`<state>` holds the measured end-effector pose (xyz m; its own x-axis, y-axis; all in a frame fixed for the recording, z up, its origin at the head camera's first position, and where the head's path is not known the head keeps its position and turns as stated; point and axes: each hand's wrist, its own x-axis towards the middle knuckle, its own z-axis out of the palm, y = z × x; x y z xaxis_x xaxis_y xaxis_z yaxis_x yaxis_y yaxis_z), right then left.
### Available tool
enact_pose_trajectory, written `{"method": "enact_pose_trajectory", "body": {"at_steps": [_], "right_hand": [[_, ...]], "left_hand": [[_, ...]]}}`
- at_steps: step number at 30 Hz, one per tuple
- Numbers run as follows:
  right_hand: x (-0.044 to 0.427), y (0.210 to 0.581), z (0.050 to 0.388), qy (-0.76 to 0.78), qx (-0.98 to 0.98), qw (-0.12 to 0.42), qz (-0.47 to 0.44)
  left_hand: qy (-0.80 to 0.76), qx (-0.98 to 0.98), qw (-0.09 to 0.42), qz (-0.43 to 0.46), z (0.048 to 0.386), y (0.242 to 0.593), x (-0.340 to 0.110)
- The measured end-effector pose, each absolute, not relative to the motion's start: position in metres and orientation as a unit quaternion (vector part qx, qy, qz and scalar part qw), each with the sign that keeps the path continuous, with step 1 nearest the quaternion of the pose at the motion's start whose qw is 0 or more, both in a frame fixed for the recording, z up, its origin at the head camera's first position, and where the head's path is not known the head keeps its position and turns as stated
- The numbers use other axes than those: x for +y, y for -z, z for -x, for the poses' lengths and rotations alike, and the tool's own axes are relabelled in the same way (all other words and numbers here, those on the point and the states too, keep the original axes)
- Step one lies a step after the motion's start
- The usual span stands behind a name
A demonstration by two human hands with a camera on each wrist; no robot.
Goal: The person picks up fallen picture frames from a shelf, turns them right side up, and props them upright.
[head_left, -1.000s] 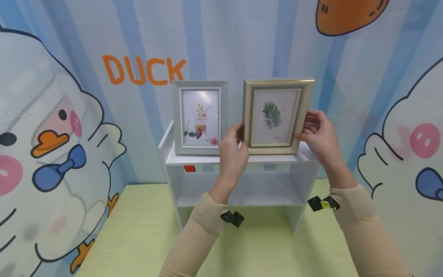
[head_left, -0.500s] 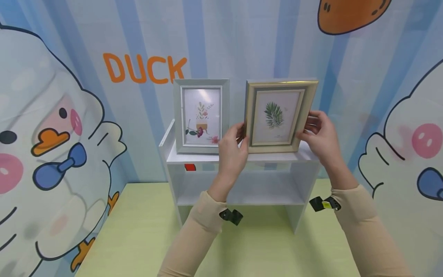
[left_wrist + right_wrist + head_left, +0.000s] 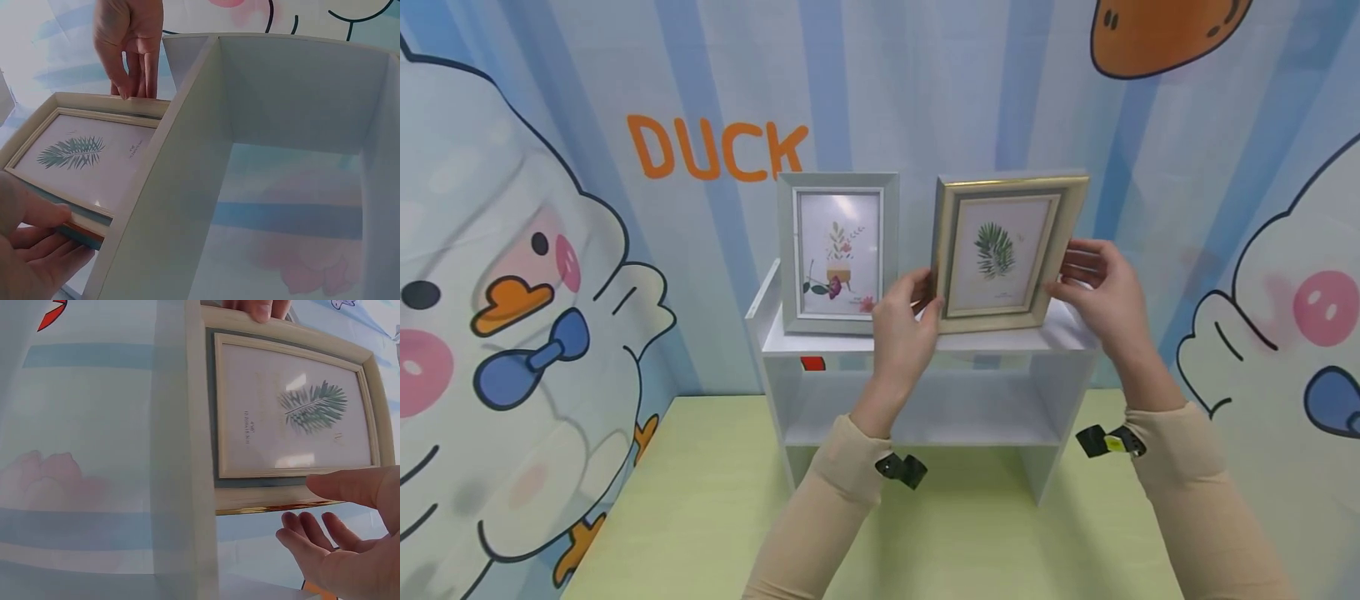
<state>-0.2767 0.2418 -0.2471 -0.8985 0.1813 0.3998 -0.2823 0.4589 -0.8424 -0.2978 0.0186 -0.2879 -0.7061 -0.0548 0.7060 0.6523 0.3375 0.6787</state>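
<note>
A gold picture frame with a green leaf print stands on the right part of the white shelf's top, turned slightly. My left hand grips its lower left edge; the left wrist view shows the thumb of that hand in front and the fingers behind. At the frame's right side is my right hand. In the right wrist view, the thumb of this hand touches the frame's edge, while the other fingers are extended and spread below, apart from it.
A silver-grey frame with a plant picture stands to the left on the same top. The white shelf rests on a pale green surface, before a blue striped curtain with duck drawings.
The gold frame has shifted slightly right and its face has turned a little. My right hand has moved slightly right, its fingers looser; my left hand keeps its grip.
</note>
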Motion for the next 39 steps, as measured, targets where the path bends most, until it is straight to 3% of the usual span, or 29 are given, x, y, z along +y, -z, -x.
{"method": "enact_pose_trajectory", "body": {"at_steps": [19,39], "right_hand": [[0.235,0.221,0.269,-0.484,-0.817,0.310,-0.046],[0.225,0.198,0.272,-0.486,-0.794,0.352,-0.093]], "left_hand": [[0.559,-0.724,0.353,0.199,0.291,0.293,0.026],[0.557,-0.694,0.414,0.192,0.286,0.296,0.045]]}}
